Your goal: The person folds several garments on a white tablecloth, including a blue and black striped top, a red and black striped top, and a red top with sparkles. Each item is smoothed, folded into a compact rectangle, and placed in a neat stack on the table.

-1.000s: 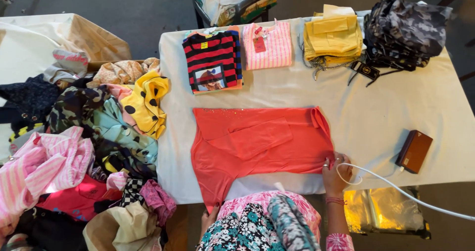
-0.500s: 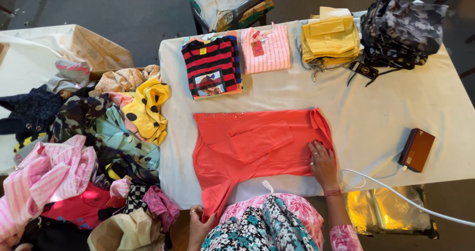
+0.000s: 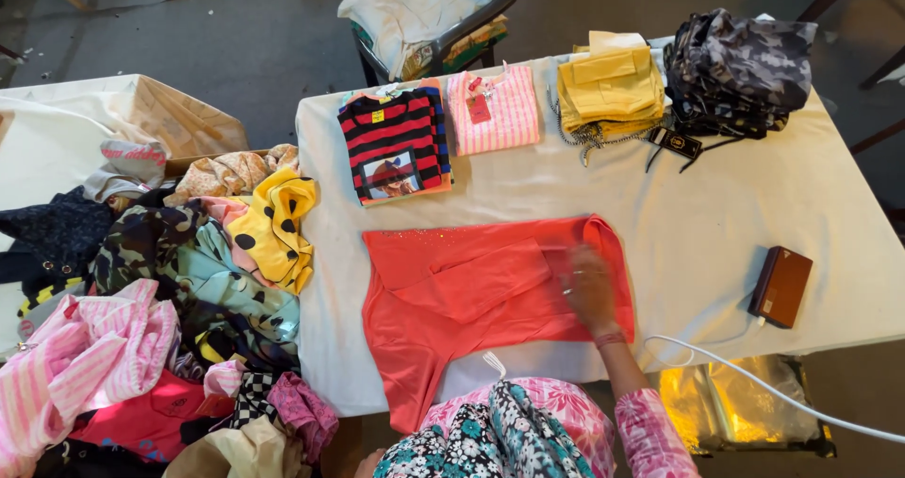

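Right hand [image 3: 589, 288] was laid flat, fingers spread open, on coral shirt [image 3: 490, 294], near its right edge; left hand's fingers couldn't be told, hidden below shirt's hem.

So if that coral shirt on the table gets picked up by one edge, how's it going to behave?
The coral shirt would probably flop and unfold: it lies limp, one sleeve draping off the table edge. It looks thin, so likely light. Under the right hand it may slide or bunch on the smooth cloth.
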